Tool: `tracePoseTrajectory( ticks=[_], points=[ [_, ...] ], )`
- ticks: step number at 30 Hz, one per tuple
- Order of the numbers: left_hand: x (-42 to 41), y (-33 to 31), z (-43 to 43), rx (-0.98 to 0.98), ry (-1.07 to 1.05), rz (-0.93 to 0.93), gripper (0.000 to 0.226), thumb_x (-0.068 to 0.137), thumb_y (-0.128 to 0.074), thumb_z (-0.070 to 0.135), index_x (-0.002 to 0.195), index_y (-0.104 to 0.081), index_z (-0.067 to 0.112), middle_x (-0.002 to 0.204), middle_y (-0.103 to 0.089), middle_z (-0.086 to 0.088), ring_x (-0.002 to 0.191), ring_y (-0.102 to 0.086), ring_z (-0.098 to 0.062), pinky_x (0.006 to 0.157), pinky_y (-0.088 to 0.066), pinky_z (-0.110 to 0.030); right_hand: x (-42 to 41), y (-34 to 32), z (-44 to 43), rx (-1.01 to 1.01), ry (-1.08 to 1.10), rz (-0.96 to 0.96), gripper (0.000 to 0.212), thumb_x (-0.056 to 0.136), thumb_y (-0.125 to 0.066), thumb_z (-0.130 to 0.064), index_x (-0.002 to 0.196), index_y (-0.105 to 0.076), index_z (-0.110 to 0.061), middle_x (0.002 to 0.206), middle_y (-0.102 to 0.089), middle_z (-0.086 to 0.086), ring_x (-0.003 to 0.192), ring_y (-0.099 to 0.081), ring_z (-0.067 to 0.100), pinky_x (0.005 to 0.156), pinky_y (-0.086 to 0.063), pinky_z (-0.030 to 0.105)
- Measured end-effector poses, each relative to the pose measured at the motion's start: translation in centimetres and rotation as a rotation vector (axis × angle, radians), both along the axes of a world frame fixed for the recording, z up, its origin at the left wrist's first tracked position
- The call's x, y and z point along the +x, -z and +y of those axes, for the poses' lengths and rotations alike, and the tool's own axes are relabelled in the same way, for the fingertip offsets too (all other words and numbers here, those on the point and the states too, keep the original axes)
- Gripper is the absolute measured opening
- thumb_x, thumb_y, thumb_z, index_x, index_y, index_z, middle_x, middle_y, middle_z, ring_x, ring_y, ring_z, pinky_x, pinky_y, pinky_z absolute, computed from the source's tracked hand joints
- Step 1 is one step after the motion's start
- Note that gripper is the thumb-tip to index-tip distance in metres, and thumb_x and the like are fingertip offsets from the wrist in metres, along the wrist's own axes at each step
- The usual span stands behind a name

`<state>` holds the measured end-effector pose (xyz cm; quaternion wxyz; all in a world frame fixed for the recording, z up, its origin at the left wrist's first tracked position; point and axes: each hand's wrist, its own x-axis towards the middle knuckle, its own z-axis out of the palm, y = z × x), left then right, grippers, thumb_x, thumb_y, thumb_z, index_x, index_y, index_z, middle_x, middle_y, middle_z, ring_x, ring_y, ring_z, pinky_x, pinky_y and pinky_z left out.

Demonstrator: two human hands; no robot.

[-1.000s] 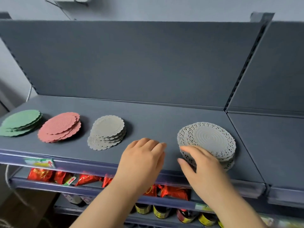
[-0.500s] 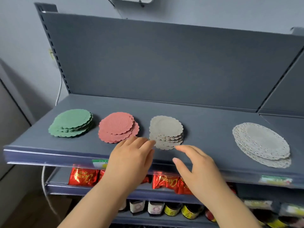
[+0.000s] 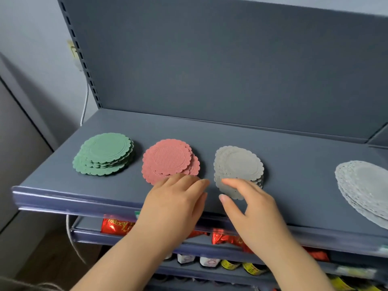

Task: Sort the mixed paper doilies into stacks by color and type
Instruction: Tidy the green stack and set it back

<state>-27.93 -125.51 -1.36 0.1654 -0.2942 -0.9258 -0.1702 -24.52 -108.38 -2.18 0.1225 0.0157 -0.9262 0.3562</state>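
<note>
Four doily stacks lie on the grey shelf [image 3: 294,181]. From left: a green stack [image 3: 105,154], a pink stack [image 3: 168,158], a plain grey stack [image 3: 238,164], and a white lace stack [image 3: 365,185] at the right edge. My left hand [image 3: 176,204] lies flat, fingers straight, its fingertips at the front edge of the pink stack. My right hand [image 3: 252,208] has relaxed, spread fingers over the front of the plain grey stack, hiding its lower edge. Neither hand holds a doily.
The shelf's upright back panel [image 3: 231,70] rises behind the stacks. Below the front lip, a lower shelf carries red foil packets [image 3: 115,226] and small jars [image 3: 210,261]. A white cable [image 3: 85,106] hangs at the left beside the wall.
Both hands have moved left, from the white lace stack to the pink and plain grey stacks. The view has swung left with them, pushing the lace stack to the right edge.
</note>
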Motion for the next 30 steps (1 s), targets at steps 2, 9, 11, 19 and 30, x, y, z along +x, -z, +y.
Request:
tracePoseTrajectory(
  ticks=[2,9,11,19,30],
  points=[
    [-0.9,-0.2,0.8,-0.017,0.016,-0.015,0.032,0.087,-0.042,0.027,0.101,-0.069,0.017,0.094,-0.07,0.004,0.081,-0.065,-0.022,0.065,-0.053,-0.033,-1.1,0.1,0.6,-0.055,-0.003,0.008,0.029,0.082,-0.058,-0.033,0.111,-0.058,-0.037,0.099,-0.049,-0.039,0.1,-0.042,-0.021,0.078,-0.029,-0.006],
    [-4.4,-1.2,2.3,-0.032,0.006,-0.041,0.029,0.087,-0.046,0.025,0.104,-0.068,0.016,0.098,-0.069,0.002,0.086,-0.065,-0.024,0.069,-0.054,-0.033,-5.1,-0.7,1.7,-0.2,-0.053,-0.014,0.026,0.079,-0.056,-0.035,0.104,-0.058,-0.042,0.107,-0.048,-0.039,0.09,-0.054,-0.009,0.074,-0.038,0.0],
    [-5.1,-1.1,1.7,-0.021,-0.008,-0.04,0.028,0.088,-0.048,0.024,0.105,-0.068,0.016,0.098,-0.069,0.003,0.087,-0.065,-0.022,0.069,-0.053,-0.032,-6.0,-1.0,1.1,-0.228,-0.085,-0.031,0.026,0.078,-0.055,-0.037,0.102,-0.056,-0.047,0.107,-0.048,-0.038,0.088,-0.055,-0.007,0.071,-0.042,0.003],
    [-9.1,-1.8,-4.6,-0.03,-0.092,-0.053,0.033,0.084,-0.043,0.024,0.103,-0.068,0.016,0.096,-0.069,0.001,0.084,-0.063,-0.027,0.069,-0.052,-0.036,-10.0,-2.0,-4.5,-0.192,-0.172,-0.027,0.028,0.081,-0.062,-0.027,0.098,-0.059,-0.049,0.094,-0.059,-0.03,0.079,-0.056,-0.004,0.07,-0.042,0.008],
    [-15.5,-1.5,-18.1,-0.214,-0.116,-0.169,0.025,0.087,-0.055,0.029,0.104,-0.069,0.018,0.102,-0.069,0.001,0.092,-0.063,-0.028,0.073,-0.053,-0.04,-15.6,-2.6,-17.6,0.026,-0.185,-0.222,0.044,0.083,-0.058,-0.044,0.124,-0.045,-0.04,0.113,-0.05,-0.028,0.092,-0.044,-0.019,0.077,-0.033,0.0]
  ],
)
